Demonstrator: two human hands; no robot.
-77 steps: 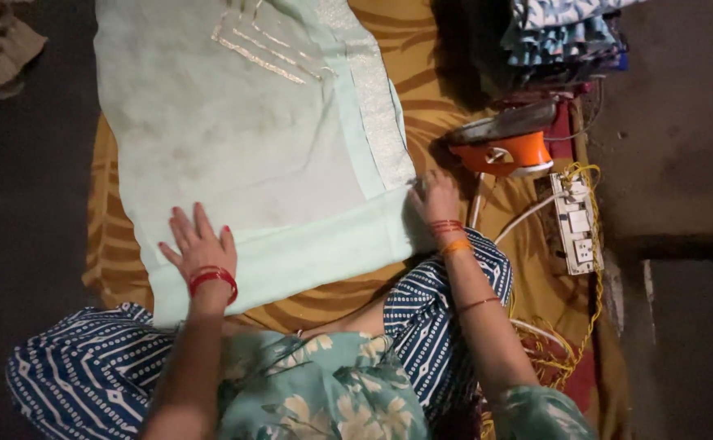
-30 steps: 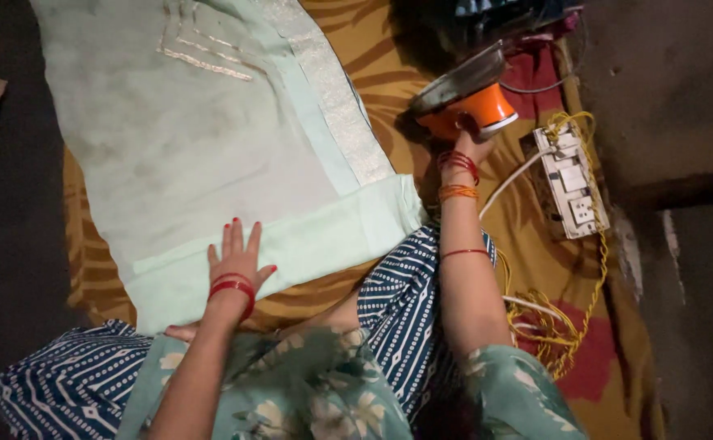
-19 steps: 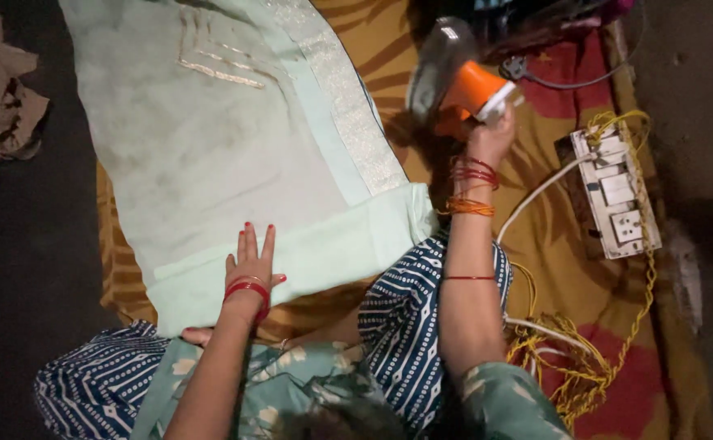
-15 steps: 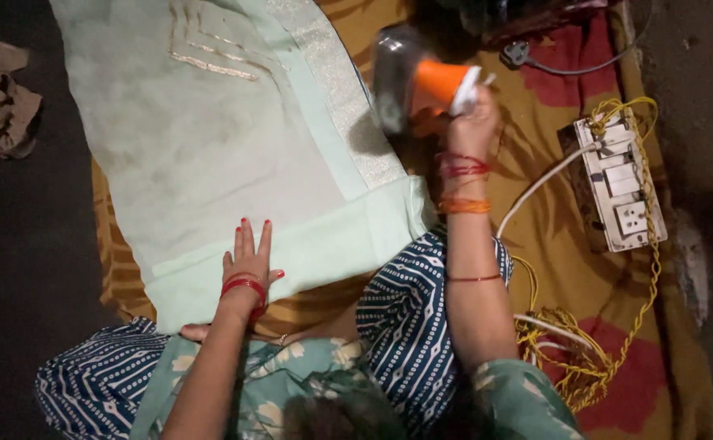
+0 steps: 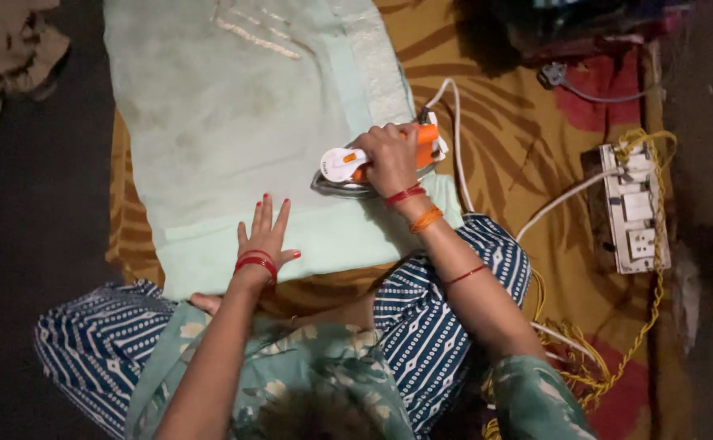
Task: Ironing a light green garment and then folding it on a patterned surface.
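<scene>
The right hand grips the orange iron on the pale green cloth's right edge. The left hand lies flat, fingers spread, near its bottom edge.

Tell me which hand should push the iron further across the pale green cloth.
Right. The right hand already grips the iron, which sits on the pale green cloth. The left hand lies flat on the cloth's near edge, probably best kept there holding it.

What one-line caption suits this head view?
Seated person's right hand grips an orange-and-white iron on pale green cloth; left hand flat on its hem.
</scene>
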